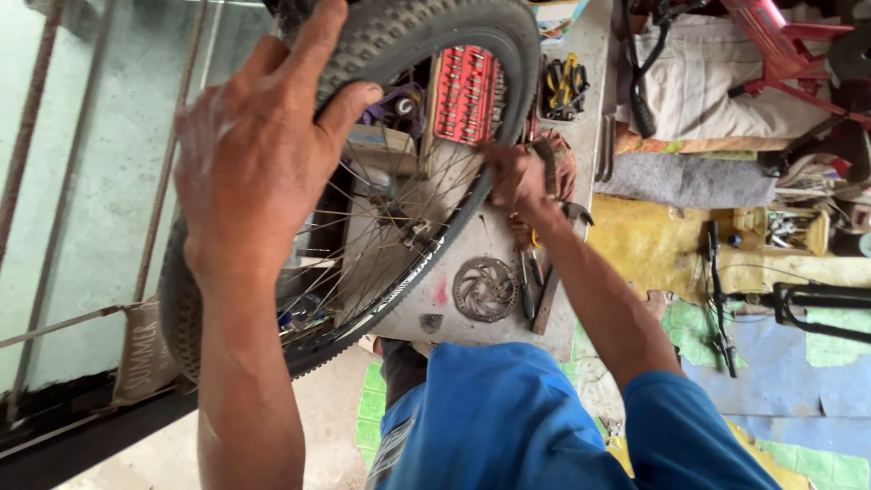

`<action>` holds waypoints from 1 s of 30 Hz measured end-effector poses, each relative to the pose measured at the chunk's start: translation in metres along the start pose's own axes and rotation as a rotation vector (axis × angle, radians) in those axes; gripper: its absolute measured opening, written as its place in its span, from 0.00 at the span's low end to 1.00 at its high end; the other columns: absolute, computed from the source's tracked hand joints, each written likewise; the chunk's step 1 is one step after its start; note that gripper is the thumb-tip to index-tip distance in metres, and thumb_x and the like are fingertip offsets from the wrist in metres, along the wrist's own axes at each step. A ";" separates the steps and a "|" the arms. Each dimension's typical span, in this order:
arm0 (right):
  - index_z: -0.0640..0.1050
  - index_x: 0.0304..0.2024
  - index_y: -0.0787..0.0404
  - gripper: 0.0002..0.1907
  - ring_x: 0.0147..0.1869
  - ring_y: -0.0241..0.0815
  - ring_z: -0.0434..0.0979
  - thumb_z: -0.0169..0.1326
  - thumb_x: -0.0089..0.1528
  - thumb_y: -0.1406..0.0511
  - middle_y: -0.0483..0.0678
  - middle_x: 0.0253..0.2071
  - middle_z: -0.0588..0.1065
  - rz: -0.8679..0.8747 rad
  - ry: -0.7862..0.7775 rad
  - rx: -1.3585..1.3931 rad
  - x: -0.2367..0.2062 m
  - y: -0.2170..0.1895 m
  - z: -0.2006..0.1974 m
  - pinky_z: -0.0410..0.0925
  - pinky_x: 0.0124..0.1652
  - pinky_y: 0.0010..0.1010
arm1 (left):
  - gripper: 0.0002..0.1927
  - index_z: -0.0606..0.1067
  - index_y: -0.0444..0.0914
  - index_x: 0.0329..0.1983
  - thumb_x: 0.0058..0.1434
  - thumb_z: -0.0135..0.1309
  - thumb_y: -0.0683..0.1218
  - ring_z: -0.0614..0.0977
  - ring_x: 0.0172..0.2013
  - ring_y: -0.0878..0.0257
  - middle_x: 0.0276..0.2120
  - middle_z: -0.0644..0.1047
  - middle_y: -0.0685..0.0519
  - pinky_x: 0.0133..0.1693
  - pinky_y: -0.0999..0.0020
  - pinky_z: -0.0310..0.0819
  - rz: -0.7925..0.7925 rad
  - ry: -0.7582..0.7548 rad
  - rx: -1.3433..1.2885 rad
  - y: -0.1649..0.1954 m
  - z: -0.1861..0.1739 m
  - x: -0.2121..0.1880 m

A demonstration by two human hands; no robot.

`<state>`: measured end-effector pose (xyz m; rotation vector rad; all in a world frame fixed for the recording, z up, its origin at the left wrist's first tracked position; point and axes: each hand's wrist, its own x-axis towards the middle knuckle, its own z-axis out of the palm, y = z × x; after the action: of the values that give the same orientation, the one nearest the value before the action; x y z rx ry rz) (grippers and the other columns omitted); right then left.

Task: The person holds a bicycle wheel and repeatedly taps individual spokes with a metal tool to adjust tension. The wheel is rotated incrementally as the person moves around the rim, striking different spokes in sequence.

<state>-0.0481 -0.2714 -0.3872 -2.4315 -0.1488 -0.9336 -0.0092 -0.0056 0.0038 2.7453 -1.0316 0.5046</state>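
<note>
A bicycle wheel with a knobby black tyre (426, 32) and thin spokes stands upright over a grey workbench (490, 245). My left hand (259, 154) grips the tyre near its top, fingers curled over the tread. My right hand (517, 177) is closed on the tyre's edge at the wheel's right side, beside the rim. The hub (413, 231) shows through the spokes.
On the bench lie a brake disc (485, 289), a hammer, pliers and screwdrivers, a red socket set (464, 95) and a tray of pliers (564, 86). A bike frame (798, 304) lies on the floor at right. Window bars (54, 181) stand at left.
</note>
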 end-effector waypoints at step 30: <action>0.84 0.48 0.60 0.17 0.16 0.33 0.69 0.43 0.71 0.67 0.54 0.32 0.83 0.069 -0.305 0.286 -0.026 -0.063 0.016 0.62 0.10 0.23 | 0.32 0.65 0.51 0.76 0.73 0.62 0.59 0.83 0.33 0.47 0.41 0.81 0.48 0.35 0.49 0.75 0.008 0.005 -0.018 -0.005 0.002 -0.002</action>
<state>-0.0761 -0.2068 -0.3871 -2.2782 -0.2850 -0.4698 -0.0067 -0.0010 0.0009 2.7231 -1.0418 0.5011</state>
